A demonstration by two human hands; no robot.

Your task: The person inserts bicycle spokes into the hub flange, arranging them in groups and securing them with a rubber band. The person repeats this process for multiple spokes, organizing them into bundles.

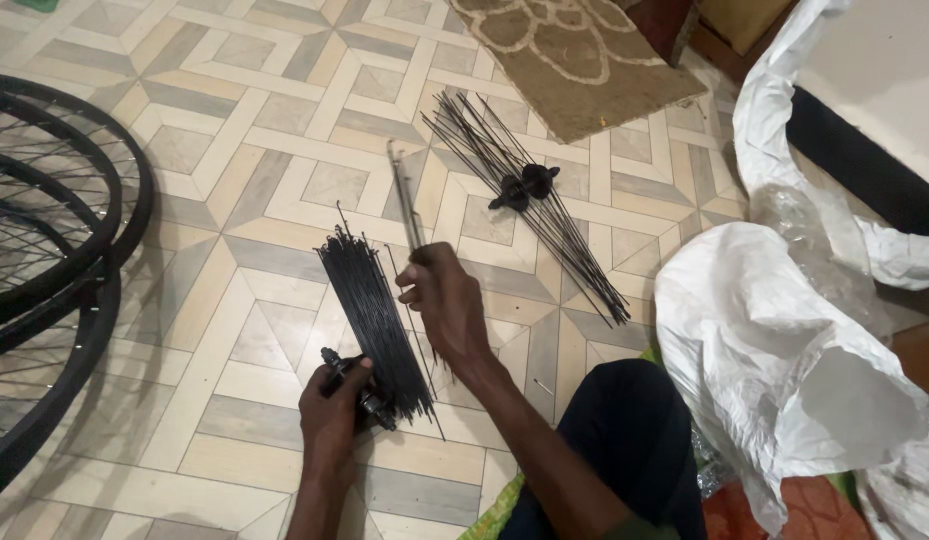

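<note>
My left hand (334, 410) grips a black wheel hub (369, 402) on the tiled floor. A dense bundle of black spokes (369, 305) fans up from that hub. My right hand (444, 300) pinches a single thin spoke (404, 195) that points away from me, blurred along its length. A second hub (524, 187) with spokes (554, 225) threaded through it lies further away to the right, untouched.
Black bicycle rims (54, 250) with fitted spokes lie stacked at the left. A brown patterned doormat (574, 60) sits at the top. Crumpled white sacking (784, 340) fills the right side. My dark-trousered knee (624, 420) is at the bottom.
</note>
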